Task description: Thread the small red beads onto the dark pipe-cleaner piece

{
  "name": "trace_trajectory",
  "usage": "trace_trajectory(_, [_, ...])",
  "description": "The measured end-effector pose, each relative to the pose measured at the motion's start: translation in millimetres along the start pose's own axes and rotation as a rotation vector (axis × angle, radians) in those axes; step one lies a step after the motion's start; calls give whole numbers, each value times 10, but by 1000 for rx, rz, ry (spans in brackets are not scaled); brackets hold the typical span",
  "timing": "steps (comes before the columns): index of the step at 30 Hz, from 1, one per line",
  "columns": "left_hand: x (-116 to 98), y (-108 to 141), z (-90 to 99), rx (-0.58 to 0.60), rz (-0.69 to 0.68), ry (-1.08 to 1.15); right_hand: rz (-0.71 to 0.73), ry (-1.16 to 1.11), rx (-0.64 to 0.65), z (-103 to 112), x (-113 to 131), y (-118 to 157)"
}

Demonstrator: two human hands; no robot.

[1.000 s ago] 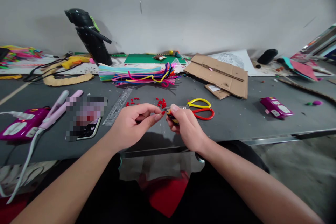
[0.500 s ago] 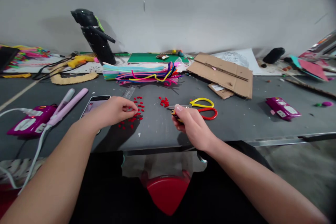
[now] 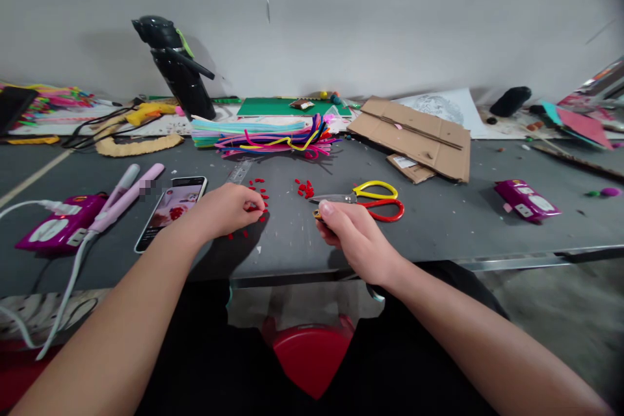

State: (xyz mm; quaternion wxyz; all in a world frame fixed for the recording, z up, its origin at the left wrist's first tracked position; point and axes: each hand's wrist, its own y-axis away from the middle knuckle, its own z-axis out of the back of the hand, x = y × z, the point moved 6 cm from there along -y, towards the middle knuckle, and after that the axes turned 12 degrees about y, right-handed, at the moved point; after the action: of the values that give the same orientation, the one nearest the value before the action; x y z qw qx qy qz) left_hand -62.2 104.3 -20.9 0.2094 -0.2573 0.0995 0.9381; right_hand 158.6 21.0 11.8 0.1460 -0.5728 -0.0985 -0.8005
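Note:
My left hand is low over the scattered red pieces, fingertips pinched together; whatever is between them is hidden. Several of those small pieces lie around and under it. My right hand is closed around a small lighter, its metal end poking out past the thumb. Just behind this hand lie scissors with one yellow and one red handle, their blades pointing left. A second small heap of red pieces sits by the blade tips. Beside my left wrist rests a lit phone.
A bundle of colored pipe cleaners lies at the back, near a black thermos. Flattened cardboard is at back right. To the left are a pink hair straightener and a purple pack; another purple pack sits right.
My left hand has shifted right and its fingers have curled further down over the red pieces, uncovering more of the phone. My right hand has barely moved, still gripping the lighter.

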Motion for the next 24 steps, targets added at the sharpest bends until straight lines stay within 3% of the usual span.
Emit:
trace_trajectory(9, [-39, 12, 31, -37, -25, 135, -14, 51, 30, -5, -47, -43])
trace_trajectory(14, [-473, 141, 184, -270, -269, 85, -120, -52, 63, -50, -176, -131])
trace_trajectory(18, [-825, 318, 219, -432, -433, 58, -108, -117, -46, -54, -189, -179])
trace_trajectory(24, [-1077, 495, 155, -581, -567, -16, -86, -210, -135, -134, -182, -152])
